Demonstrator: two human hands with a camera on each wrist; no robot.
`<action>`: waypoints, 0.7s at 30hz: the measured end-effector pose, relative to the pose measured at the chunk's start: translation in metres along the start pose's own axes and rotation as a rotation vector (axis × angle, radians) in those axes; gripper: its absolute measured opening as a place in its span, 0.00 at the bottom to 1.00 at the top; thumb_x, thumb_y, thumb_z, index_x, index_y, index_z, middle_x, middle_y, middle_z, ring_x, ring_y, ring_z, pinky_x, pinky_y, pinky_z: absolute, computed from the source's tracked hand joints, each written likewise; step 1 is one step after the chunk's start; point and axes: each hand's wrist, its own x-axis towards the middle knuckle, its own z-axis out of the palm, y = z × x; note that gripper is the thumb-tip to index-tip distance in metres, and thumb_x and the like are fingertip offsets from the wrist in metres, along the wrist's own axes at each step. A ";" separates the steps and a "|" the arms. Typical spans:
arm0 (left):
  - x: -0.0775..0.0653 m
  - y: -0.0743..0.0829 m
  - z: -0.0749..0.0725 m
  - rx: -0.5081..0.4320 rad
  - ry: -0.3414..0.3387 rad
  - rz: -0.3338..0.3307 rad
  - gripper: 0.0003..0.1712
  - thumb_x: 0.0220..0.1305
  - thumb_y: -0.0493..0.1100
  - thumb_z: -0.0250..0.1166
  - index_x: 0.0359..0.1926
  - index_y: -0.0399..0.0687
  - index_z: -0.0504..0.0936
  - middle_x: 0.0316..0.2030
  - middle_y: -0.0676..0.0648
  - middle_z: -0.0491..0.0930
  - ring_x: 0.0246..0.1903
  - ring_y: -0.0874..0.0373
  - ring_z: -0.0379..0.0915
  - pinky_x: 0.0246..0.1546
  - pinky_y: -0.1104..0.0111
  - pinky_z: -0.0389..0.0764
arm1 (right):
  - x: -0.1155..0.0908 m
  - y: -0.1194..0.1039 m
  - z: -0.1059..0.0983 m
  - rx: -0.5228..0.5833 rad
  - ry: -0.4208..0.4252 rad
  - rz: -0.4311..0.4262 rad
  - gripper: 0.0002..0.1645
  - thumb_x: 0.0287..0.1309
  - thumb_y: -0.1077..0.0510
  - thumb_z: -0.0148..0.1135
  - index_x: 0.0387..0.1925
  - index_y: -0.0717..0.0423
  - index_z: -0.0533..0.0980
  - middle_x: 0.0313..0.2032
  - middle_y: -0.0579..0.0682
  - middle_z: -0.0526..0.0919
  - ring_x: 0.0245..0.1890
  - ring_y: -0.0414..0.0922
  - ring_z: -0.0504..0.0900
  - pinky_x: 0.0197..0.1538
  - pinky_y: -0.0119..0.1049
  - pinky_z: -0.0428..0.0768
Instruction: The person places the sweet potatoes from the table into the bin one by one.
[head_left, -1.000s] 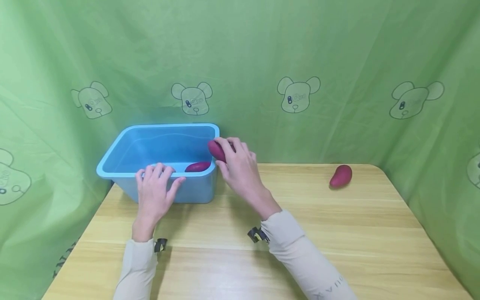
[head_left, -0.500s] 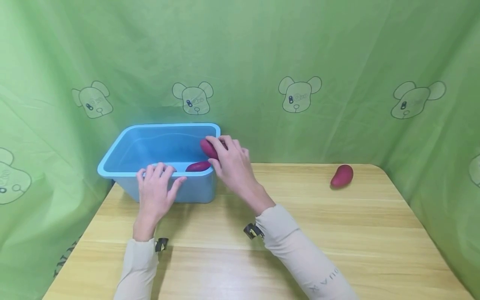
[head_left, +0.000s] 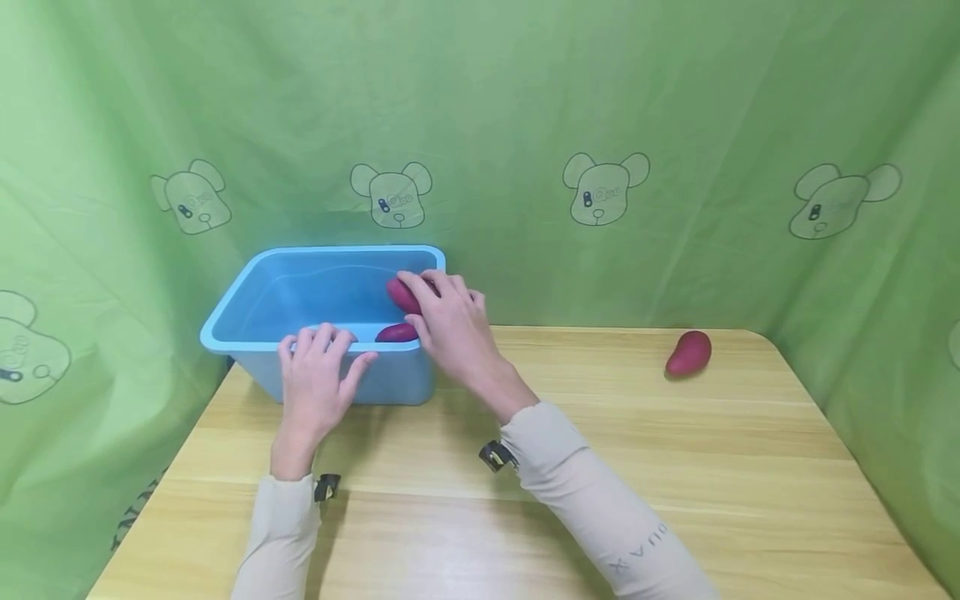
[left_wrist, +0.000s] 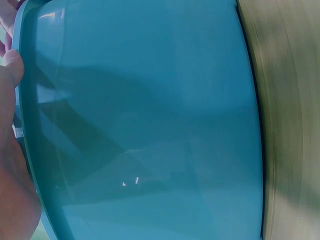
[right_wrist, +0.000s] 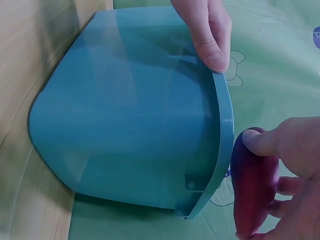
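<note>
A blue plastic bin (head_left: 393, 379) stands at the back left of the table. My left hand (head_left: 315, 383) grips its front rim, fingers over the edge and thumb on the outer wall. In my right hand (head_left: 459, 333) is a dark red mango (head_left: 402, 295), held over the bin's right end; the right wrist view shows the thumb on one side and fingers on the other. A second red mango (head_left: 395, 333) lies inside the bin, partly hidden by the front rim. A third mango (head_left: 688, 354) rests on the table at the back right.
The wooden table (head_left: 637, 467) reaches back to a green curtain (head_left: 510, 108) printed with bear heads. Curtain also hangs along both sides. Both sleeves carry small black wrist devices, such as the right one (head_left: 495, 455).
My right hand has carried the held mango leftward, from beside the bin's right rim to above its inside. The left hand keeps its hold on the front rim.
</note>
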 end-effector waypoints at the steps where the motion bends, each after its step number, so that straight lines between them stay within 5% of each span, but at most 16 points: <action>1: 0.000 0.000 0.000 0.002 -0.001 0.000 0.24 0.63 0.65 0.55 0.37 0.49 0.76 0.38 0.47 0.73 0.43 0.46 0.64 0.51 0.47 0.56 | 0.001 -0.001 0.000 -0.009 -0.004 -0.003 0.33 0.60 0.49 0.62 0.66 0.39 0.63 0.58 0.46 0.71 0.55 0.47 0.69 0.52 0.50 0.68; 21: 0.000 0.000 0.000 0.000 -0.004 -0.007 0.24 0.63 0.65 0.55 0.37 0.49 0.77 0.39 0.47 0.74 0.45 0.45 0.65 0.52 0.46 0.55 | 0.015 -0.017 0.013 -0.061 -0.056 -0.065 0.32 0.58 0.49 0.63 0.64 0.38 0.66 0.56 0.45 0.72 0.54 0.45 0.70 0.49 0.46 0.68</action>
